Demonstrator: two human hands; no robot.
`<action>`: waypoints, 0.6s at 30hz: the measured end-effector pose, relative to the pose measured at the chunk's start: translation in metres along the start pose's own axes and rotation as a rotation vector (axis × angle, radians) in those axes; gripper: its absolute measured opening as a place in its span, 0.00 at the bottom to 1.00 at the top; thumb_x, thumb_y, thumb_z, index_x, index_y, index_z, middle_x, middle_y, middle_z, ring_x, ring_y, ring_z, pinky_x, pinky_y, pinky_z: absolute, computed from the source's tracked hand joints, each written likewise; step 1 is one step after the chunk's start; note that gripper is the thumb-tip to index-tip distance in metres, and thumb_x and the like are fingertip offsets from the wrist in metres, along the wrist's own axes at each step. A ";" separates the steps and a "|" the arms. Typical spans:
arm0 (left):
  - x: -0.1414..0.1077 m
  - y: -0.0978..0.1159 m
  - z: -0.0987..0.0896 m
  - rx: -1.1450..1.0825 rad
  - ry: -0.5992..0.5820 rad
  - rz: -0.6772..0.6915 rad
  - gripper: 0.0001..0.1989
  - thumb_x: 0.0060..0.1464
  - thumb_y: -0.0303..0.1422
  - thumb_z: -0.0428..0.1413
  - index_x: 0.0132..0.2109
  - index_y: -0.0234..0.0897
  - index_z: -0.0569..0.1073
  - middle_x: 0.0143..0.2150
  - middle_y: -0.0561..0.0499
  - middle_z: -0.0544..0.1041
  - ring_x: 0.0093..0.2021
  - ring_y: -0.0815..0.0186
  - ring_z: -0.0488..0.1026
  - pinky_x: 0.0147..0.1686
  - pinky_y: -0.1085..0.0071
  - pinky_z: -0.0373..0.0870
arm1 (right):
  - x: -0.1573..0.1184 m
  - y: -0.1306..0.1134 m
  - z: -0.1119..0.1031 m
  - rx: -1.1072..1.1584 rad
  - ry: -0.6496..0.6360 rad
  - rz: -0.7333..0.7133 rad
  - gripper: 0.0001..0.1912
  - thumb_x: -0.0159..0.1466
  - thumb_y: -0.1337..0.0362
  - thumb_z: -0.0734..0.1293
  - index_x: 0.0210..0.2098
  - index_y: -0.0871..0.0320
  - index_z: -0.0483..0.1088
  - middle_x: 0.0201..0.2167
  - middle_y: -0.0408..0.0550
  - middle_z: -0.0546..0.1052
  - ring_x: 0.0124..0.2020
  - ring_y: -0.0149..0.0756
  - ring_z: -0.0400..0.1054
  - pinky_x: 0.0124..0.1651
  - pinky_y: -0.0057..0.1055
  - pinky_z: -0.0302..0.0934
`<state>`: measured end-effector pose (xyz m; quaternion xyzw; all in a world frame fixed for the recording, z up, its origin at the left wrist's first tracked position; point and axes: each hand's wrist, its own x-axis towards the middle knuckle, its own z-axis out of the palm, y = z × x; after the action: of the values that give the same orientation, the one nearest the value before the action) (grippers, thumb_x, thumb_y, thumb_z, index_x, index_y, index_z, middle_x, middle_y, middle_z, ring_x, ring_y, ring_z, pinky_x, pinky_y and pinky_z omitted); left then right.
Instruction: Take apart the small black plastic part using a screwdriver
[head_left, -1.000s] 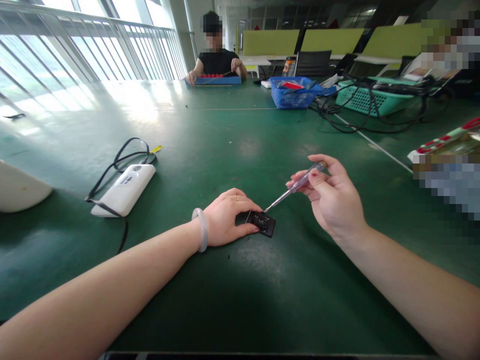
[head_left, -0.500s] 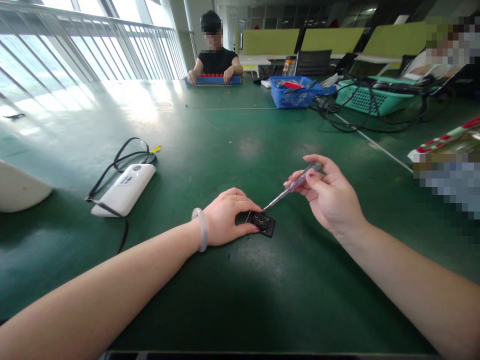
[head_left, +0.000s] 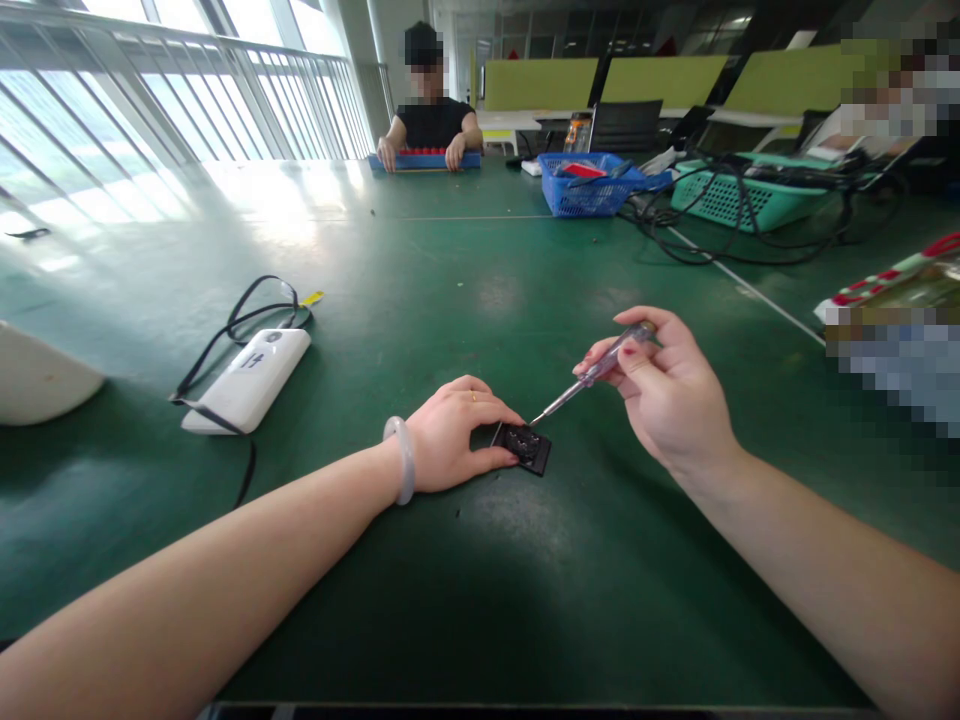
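Black part (head_left: 529,448): small, flat, roughly rectangular, hard-looking, with raised relief on the upper face; finer detail too small to resolve. Screwdriver (head_left: 595,374): clear, faintly violet handle, slim metal shaft. Left wrist carries a smooth, pale, semi-translucent bangle (head_left: 405,460); a thin gold-coloured ring (head_left: 473,397) on the same hand.

Tabletop (head_left: 420,600): green, smooth, semi-glossy, with small scuffs and dark specks; window glare at far left. On it, left side: glossy white slab (head_left: 262,372) with dark handwritten marking, black strap (head_left: 215,352) looped behind and across it. Far right: blue perforated basket (head_left: 585,198), green perforated basket (head_left: 750,205), tangled black cables (head_left: 694,250). Across the tabletop, a person (head_left: 433,122) in a dark top has both hands at a long blue tray (head_left: 471,160) with a row of red pieces. Room: pale metal railing (head_left: 311,85) along bright windows, yellow-green partitions (head_left: 540,85) at back.

Left hand (head_left: 446,435): thumb and forefinger pinch the black part at its left portion, flat on the tabletop; its right end projects clear of the fingers. Right hand (head_left: 679,405): fingers pinch the screwdriver handle, shaft slanting down-left. Tip at the part's upper edge, beside the left forefinger; exact contact cannot be determined.
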<state>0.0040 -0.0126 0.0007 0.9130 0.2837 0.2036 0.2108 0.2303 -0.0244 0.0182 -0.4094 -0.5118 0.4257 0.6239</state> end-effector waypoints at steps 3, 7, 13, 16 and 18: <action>0.000 0.000 0.000 0.006 -0.003 0.002 0.14 0.53 0.38 0.61 0.46 0.39 0.76 0.43 0.50 0.80 0.45 0.60 0.72 0.52 0.62 0.63 | 0.001 0.000 -0.001 0.005 -0.008 0.001 0.09 0.60 0.68 0.63 0.40 0.51 0.63 0.25 0.39 0.75 0.31 0.35 0.74 0.40 0.39 0.69; 0.000 0.000 0.000 0.009 0.004 0.007 0.14 0.52 0.38 0.61 0.46 0.39 0.76 0.43 0.50 0.80 0.45 0.61 0.72 0.52 0.63 0.64 | 0.004 0.003 -0.002 0.027 0.006 0.069 0.09 0.60 0.69 0.63 0.40 0.52 0.63 0.25 0.39 0.75 0.31 0.35 0.74 0.38 0.37 0.69; -0.001 -0.001 0.000 0.010 0.004 0.007 0.14 0.52 0.38 0.61 0.46 0.40 0.76 0.42 0.50 0.80 0.45 0.60 0.72 0.51 0.62 0.64 | 0.006 0.006 -0.003 0.018 0.057 0.181 0.08 0.60 0.69 0.63 0.39 0.53 0.63 0.24 0.38 0.75 0.30 0.34 0.74 0.39 0.38 0.70; -0.001 -0.001 0.000 0.012 -0.001 0.007 0.14 0.52 0.38 0.61 0.45 0.39 0.76 0.42 0.50 0.80 0.45 0.60 0.72 0.51 0.62 0.64 | 0.006 0.008 -0.003 0.029 0.095 0.217 0.07 0.60 0.69 0.63 0.38 0.53 0.63 0.23 0.38 0.75 0.28 0.34 0.74 0.37 0.37 0.70; -0.001 -0.001 0.000 0.011 -0.002 0.003 0.14 0.52 0.38 0.61 0.45 0.39 0.76 0.42 0.51 0.80 0.45 0.60 0.72 0.51 0.62 0.64 | 0.006 0.009 -0.004 0.034 0.102 0.236 0.07 0.60 0.69 0.63 0.37 0.53 0.63 0.23 0.38 0.75 0.29 0.34 0.74 0.37 0.37 0.70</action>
<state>0.0030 -0.0121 0.0005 0.9147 0.2832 0.2016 0.2059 0.2335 -0.0165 0.0106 -0.4772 -0.4205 0.4833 0.6015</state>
